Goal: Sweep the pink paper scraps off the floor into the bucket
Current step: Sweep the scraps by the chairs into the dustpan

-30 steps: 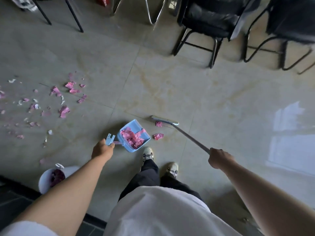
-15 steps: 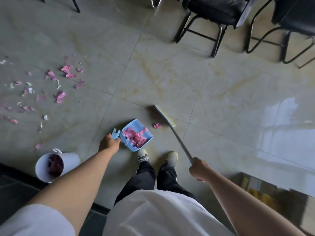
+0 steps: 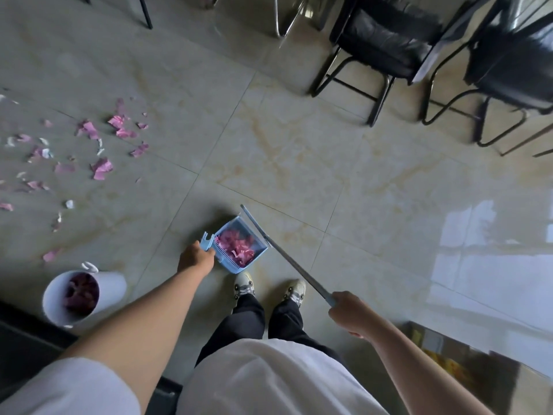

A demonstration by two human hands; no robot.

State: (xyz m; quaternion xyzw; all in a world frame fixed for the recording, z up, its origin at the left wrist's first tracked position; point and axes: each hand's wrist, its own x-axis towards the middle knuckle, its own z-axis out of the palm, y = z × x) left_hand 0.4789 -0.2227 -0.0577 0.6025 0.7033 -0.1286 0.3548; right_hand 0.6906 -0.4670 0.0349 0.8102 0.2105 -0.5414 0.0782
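My left hand (image 3: 195, 258) grips the handle of a light-blue dustpan (image 3: 239, 242) that rests on the floor just ahead of my shoes and holds a heap of pink scraps. My right hand (image 3: 348, 313) is closed on the broom (image 3: 287, 256) handle; the broom head lies against the dustpan's right edge. Several loose pink paper scraps (image 3: 101, 169) are scattered on the tiles at the far left. A white bucket (image 3: 110, 287) stands at my lower left with pink scraps inside.
Two black chairs (image 3: 389, 40) with metal legs stand at the top right, and more chair legs (image 3: 145, 13) at the top. A dark ledge (image 3: 27, 339) runs along the lower left beside the bucket. Beige tiled floor (image 3: 299, 151) lies between.
The broom head swept left to the dustpan's right edge. The scraps that lay beside the pan are no longer on the floor there. My right hand drew in closer to my body.
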